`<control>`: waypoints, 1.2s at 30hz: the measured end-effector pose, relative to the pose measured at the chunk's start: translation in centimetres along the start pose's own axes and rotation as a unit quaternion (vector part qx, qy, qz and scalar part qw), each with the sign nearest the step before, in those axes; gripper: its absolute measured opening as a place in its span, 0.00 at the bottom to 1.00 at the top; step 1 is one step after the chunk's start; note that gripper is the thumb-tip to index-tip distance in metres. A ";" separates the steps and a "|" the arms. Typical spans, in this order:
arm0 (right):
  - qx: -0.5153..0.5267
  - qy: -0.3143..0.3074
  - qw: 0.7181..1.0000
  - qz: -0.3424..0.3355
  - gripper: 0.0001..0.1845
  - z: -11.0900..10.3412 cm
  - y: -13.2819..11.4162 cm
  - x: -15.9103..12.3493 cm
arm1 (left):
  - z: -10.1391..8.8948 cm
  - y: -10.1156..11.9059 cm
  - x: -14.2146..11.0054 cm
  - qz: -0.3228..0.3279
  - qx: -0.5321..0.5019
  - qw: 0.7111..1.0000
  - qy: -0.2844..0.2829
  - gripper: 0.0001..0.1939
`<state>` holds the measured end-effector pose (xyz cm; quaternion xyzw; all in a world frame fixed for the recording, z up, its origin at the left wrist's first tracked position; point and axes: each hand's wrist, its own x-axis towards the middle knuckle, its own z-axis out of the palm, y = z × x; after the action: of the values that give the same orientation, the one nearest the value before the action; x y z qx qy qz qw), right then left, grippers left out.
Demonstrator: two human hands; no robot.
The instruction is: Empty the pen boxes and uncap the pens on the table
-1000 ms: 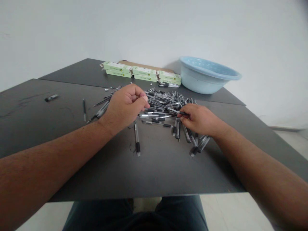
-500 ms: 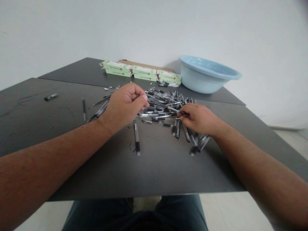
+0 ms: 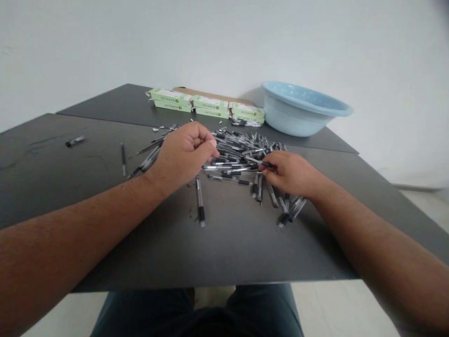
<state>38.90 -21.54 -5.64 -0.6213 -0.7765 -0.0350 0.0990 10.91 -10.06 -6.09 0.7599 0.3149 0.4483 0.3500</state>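
My right hand pinches a clear pen by its black grip, and the pen's barrel points left over the heap. To the left, my left hand is closed with thumb and fingertips together above the heap's left side; whatever it may hold is hidden or too small to tell. Between and beneath both hands spreads a loose heap of clear pens with black grips. A single pen lies on the table in front of the heap. Other pens partly disappear behind my left hand.
Green and white boxes stand stacked in pairs at the back, with some pens in front of the right stack. Right of them sits a light blue basin. Further pens lie at the left of the dark table.
Almost nothing differs: both hands keep their places and grips. The whole view has shifted by only a few pixels.
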 end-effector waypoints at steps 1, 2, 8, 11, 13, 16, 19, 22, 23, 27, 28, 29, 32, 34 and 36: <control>0.000 0.000 1.000 0.000 0.11 0.0 0.0 0.0 | 0.0 0.0 0.0 0.000 0.001 1.000 0.000 0.01; 0.000 -0.001 1.000 -0.001 0.11 0.0 0.0 0.0 | 0.0 -0.1 0.0 0.000 0.002 1.000 -0.001 0.02; -0.002 -0.006 1.000 0.001 0.11 -0.1 0.0 0.1 | 0.0 -0.2 0.0 -0.011 0.003 1.000 -0.008 0.02; -0.004 -0.008 1.000 0.003 0.11 -0.1 0.0 0.1 | 0.0 -0.1 0.0 -0.016 0.010 1.000 -0.010 0.02; -0.004 -0.007 1.000 0.002 0.11 -0.1 0.0 0.1 | -0.1 0.0 -0.1 -0.019 0.013 1.000 -0.008 0.01; -0.005 -0.007 1.000 0.004 0.11 -0.1 -0.1 0.0 | -0.1 -0.1 -0.1 -0.016 0.019 1.000 -0.005 0.01; -0.006 -0.006 1.000 0.006 0.10 -0.2 -0.1 0.0 | -0.1 -0.2 0.0 -0.008 0.025 1.000 -0.004 0.02; -0.005 -0.007 1.000 0.002 0.11 -0.1 -0.1 0.0 | -0.1 -0.2 0.0 -0.007 0.027 1.000 -0.003 0.01; -0.004 -0.008 1.000 0.000 0.11 -0.1 0.0 0.0 | -0.1 -0.3 0.0 -0.008 0.029 1.000 -0.002 0.01; -0.004 -0.006 1.000 0.000 0.11 -0.1 0.0 0.0 | -0.2 -0.4 0.0 -0.011 0.032 0.999 -0.003 0.01; -0.005 -0.006 1.000 0.001 0.11 -0.1 0.0 0.0 | -0.2 -0.4 0.0 -0.012 0.030 0.999 -0.004 0.01; -0.006 -0.006 1.000 0.001 0.11 -0.1 -0.1 0.0 | -0.2 -0.4 0.0 -0.012 0.027 1.000 -0.005 0.01; -0.005 -0.008 1.000 0.000 0.12 -0.1 0.0 0.0 | -0.2 -0.4 0.0 -0.012 0.029 1.000 -0.005 0.01; -0.004 -0.007 1.000 -0.001 0.11 -0.1 0.0 0.0 | -0.1 -0.3 0.0 -0.013 0.031 0.999 -0.003 0.01; -0.005 -0.005 1.000 -0.001 0.11 -0.1 0.0 0.0 | -0.1 -0.2 0.0 -0.018 0.030 0.999 -0.001 0.01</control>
<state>38.92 -21.57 -5.58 -0.6210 -0.7776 -0.0353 0.0920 10.80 -9.92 -6.19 0.7648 0.3413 0.4316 0.3353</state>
